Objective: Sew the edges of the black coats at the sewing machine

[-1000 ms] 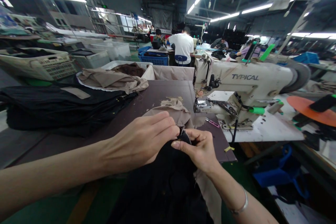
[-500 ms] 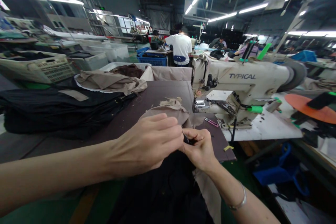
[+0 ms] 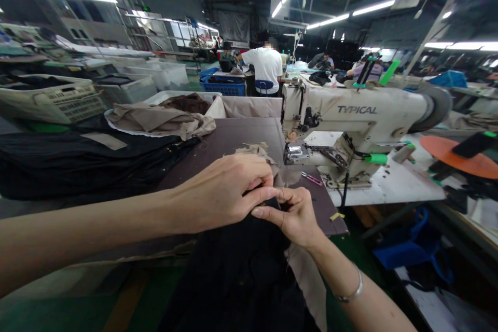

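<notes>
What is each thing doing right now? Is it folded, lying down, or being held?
Left hand: pinching the black cloth's edge.
Right hand: pinching the same edge.
Black cloth: bunched, hanging down from the hands.
Tan cloth: hanging below the right hand.
Black clothes: piled flat on the table.
Pink tool: lying on the dark table.
Sewing machine: standing on a white table.

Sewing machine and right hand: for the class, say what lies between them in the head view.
In the head view, small pink-handled snips lie on the dark tabletop between the right hand and the TYPICAL sewing machine.
</notes>
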A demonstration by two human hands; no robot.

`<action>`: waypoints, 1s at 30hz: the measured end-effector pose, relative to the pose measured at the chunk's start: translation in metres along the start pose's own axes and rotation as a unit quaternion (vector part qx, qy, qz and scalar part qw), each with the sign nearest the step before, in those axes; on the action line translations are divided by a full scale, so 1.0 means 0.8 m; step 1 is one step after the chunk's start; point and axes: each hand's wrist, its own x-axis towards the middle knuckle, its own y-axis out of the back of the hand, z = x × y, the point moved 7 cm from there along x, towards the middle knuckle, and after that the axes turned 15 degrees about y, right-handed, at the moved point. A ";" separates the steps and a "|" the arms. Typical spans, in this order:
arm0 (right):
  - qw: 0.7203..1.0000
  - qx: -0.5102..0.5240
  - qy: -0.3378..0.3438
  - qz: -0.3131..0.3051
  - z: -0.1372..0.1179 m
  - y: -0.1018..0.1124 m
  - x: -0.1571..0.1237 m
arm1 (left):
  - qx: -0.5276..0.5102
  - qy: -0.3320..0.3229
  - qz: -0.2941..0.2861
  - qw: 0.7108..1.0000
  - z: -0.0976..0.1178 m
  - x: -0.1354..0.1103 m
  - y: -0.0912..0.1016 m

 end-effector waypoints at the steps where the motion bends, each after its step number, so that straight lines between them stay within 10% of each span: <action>1: 1.000 0.014 -0.009 -0.003 0.002 0.000 -0.001 | -0.002 -0.014 -0.022 1.000 -0.001 -0.003 0.002; 10: 0.997 0.066 -0.047 -0.001 0.007 -0.007 -0.005 | 0.006 0.017 -0.010 1.000 -0.008 -0.024 0.010; 17: 0.996 0.077 -0.052 0.013 0.008 -0.005 -0.007 | 0.053 -0.124 0.084 0.987 0.008 -0.041 0.001; 30: 1.000 -0.012 0.015 -0.004 -0.001 0.001 -0.001 | -0.041 0.051 -0.001 0.998 0.001 0.021 -0.004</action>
